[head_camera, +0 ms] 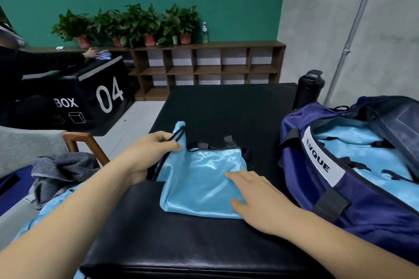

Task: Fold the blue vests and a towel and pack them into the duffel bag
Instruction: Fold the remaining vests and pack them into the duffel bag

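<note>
The vest [201, 179] is made of smooth, shiny cloth, so it can be expected to slide on the black desk [181, 244]. If the raised strap is pulled over too fast, the folded layers below may shift and the fold may come out crooked. The lower edge of the vest lies near the front edge of the desk. A strong sweep could therefore push it off, down to where another blue cloth [52, 208] is seen at the lower left. The black straps at the far edge of the vest could also be caught under the fold and make a lump.

The vest lies flat in the middle of the desk, between the two hands and just left of the bag [374, 210]. Its upper left corner is pinched and lifted a little by the left hand [147, 149], with the fingers curled on the black-trimmed strap. The right hand [260, 199] is laid on the lower right part of the vest with the fingers straight and spread, so nothing is gripped by it.

The bag stands open on the right side of the desk. Light blue cloth is seen inside it, judged to be vests that are packed. The grey towel [61, 167] lies crumpled at the left, off the desk and not yet folded.
</note>
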Motion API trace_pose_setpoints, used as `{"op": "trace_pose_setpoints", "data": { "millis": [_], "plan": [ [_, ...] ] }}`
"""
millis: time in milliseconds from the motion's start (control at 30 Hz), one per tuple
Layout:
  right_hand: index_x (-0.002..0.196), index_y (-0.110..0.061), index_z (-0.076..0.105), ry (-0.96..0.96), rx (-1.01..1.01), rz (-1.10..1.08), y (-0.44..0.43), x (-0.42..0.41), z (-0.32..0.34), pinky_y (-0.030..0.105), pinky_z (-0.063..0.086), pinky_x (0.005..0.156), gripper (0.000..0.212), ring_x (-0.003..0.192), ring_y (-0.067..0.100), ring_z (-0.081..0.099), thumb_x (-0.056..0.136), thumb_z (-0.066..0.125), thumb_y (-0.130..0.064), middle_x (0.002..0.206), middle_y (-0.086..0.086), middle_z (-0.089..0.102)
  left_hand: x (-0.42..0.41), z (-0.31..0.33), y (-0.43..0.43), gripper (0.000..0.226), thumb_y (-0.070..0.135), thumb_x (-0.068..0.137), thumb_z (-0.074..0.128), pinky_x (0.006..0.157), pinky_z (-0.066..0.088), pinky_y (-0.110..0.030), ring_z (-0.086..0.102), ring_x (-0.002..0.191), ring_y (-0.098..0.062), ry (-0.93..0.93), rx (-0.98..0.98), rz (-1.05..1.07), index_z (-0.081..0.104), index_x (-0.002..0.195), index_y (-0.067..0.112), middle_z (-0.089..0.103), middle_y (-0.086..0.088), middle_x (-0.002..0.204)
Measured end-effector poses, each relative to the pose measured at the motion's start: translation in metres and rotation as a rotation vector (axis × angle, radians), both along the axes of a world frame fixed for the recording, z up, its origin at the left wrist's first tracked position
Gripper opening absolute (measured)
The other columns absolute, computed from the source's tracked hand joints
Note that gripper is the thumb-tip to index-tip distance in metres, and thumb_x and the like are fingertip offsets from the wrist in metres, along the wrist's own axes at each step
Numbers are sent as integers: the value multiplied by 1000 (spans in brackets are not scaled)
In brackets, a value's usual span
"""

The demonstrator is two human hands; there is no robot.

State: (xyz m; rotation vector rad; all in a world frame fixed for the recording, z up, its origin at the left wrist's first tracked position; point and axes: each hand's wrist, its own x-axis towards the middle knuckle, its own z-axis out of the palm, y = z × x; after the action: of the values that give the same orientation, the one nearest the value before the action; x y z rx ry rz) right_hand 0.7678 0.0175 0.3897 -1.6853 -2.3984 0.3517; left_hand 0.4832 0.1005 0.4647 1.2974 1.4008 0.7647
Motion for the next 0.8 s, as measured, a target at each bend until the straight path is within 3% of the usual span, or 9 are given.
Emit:
{"op": "trace_pose_setpoints", "data": {
  "millis": [167, 233, 333, 400, 500, 567, 667, 733, 800],
  "plan": [
    [168, -29, 21, 9, -18, -7, 0, 0, -2, 33, 27, 121, 65, 144, 14, 34, 107, 45, -35, 164, -12, 34, 46, -13, -7, 46, 30, 80, 89, 77, 54, -43, 69, 80, -21, 36, 59, -117, 66, 120, 27, 73, -11, 98],
    [166, -29, 22, 41, -23, -38, 1, 1, 0, 34, 32, 117, 63, 140, 16, 39, 108, 44, -32, 161, -9, 39, 61, -22, -9, 42, 31, 82, 89, 64, 44, -31, 57, 68, -11, 106, 88, -149, 65, 116, 32, 65, 1, 90],
    [165, -27, 25, 118, -12, -120, 3, 3, 3, 41, 42, 111, 59, 135, 20, 47, 108, 42, -28, 154, -5, 47, 78, -34, -11, 44, 31, 82, 87, 60, 41, -29, 51, 60, -9, 170, 74, -183, 62, 118, 35, 62, 4, 88],
    [162, -28, 28, 164, 19, -169, 3, 5, 4, 44, 48, 105, 56, 128, 22, 53, 108, 43, -27, 146, -4, 53, 84, -38, -16, 50, 31, 86, 86, 63, 49, -30, 60, 65, -10, 153, 25, -230, 58, 127, 33, 67, 1, 95],
    [157, -31, 31, 205, 68, -186, 2, 8, 4, 44, 50, 99, 50, 121, 20, 56, 109, 45, -29, 137, -4, 57, 86, -31, -26, 51, 31, 94, 82, 73, 60, -31, 80, 89, -22, 24, -78, -319, 53, 137, 30, 72, -8, 120],
    [154, -32, 35, 226, 91, -174, 2, 10, 2, 42, 50, 100, 47, 123, 18, 55, 109, 47, -31, 135, -7, 56, 79, -23, -31, 45, 33, 96, 80, 77, 62, -35, 80, 97, -24, 25, -43, -358, 56, 134, 31, 75, -5, 119],
    [149, -31, 44, 209, 115, -78, 4, 10, -1, 37, 46, 104, 41, 123, 14, 50, 108, 50, -30, 133, -13, 50, 59, -20, -33, 31, 37, 90, 83, 86, 61, -36, 74, 92, -11, 340, 214, -470, 65, 114, 36, 76, 7, 105],
    [143, -31, 52, 172, 144, 25, 4, 9, -3, 35, 41, 109, 37, 122, 10, 46, 106, 54, -27, 134, -16, 49, 45, -21, -34, 32, 41, 82, 88, 89, 55, -29, 67, 97, -7, 569, 362, -573, 67, 106, 37, 72, 14, 107],
    [140, -31, 56, 158, 155, 102, 3, 8, -2, 33, 37, 112, 35, 125, 6, 44, 106, 55, -32, 136, -19, 49, 34, -23, -38, 42, 48, 74, 92, 87, 48, -20, 59, 105, -4, 675, 425, -625, 65, 105, 39, 64, 18, 110]
  ]
}}
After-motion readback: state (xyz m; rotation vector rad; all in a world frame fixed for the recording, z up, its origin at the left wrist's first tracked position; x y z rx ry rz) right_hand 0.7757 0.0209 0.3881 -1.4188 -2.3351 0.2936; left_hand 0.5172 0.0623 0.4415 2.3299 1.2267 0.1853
